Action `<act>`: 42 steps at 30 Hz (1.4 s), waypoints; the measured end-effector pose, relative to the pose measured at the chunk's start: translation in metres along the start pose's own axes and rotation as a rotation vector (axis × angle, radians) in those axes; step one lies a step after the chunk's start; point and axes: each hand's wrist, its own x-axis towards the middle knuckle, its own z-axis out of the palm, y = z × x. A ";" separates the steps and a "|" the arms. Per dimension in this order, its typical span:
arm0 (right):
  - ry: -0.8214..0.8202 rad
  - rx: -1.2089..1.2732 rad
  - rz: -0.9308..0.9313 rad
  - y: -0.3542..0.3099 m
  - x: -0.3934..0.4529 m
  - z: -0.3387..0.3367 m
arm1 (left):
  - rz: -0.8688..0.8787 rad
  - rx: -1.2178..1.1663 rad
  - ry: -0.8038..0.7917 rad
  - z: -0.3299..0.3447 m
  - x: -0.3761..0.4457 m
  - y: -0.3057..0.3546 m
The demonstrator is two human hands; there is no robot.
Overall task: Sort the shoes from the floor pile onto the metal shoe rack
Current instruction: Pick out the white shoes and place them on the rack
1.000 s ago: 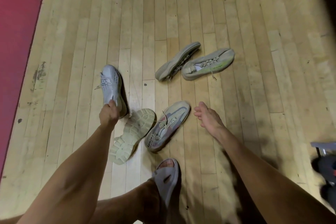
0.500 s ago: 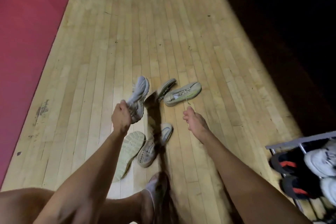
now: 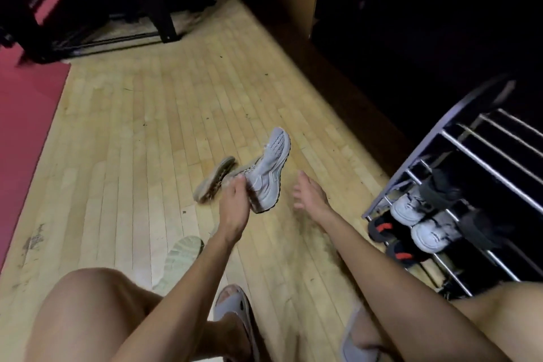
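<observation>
My left hand grips the heel of a white sneaker and holds it in the air, toe pointing up and away. My right hand hangs beside it with relaxed fingers, holding nothing. A beige shoe lies on the wooden floor just left of the lifted sneaker. Another shoe lies sole-up near my left forearm. The metal shoe rack stands at the right, with white sneakers and dark shoes with red marks on its lower shelves.
A red mat covers the floor at the left. A black frame stands at the back, and a dark wall runs along the right. My feet in grey slides are at the bottom of the view.
My left hand has lifted the white sneaker off the floor and carried it right. My view has swung toward the rack, which now shows much more fully. The right hand stays empty.
</observation>
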 end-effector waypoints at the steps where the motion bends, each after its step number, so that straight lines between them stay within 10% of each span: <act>1: 0.011 0.042 -0.006 -0.007 -0.013 -0.014 | 0.012 -0.005 -0.027 0.008 -0.014 0.012; 14: 0.146 0.419 -0.118 0.019 -0.095 -0.143 | 0.455 0.149 -0.392 0.096 -0.150 0.071; 31: 0.476 0.658 0.098 0.128 -0.139 -0.247 | 0.594 0.290 -0.826 0.193 -0.217 0.035; 42: 0.667 0.707 0.138 0.163 -0.143 -0.319 | 0.102 0.139 -0.741 0.274 -0.240 0.034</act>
